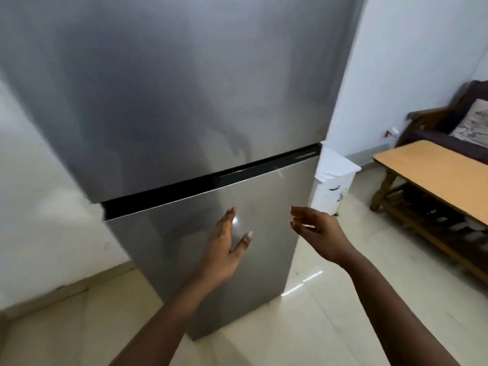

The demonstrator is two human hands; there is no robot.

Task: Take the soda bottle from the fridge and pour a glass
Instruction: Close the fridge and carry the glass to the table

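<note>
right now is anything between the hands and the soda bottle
Yes. The fridge is shut, so its lower door stands between both hands and whatever is inside; no bottle shows. The left hand and right hand are open at that door.

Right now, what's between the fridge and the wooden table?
In the head view, a white bin stands beside the fridge; past it, bare floor runs to the table.

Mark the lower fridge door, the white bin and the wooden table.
lower fridge door (184, 249), head view, bare steel front panel.
white bin (333, 186), head view, its side wall.
wooden table (433, 170), head view, bare top surface.
</note>
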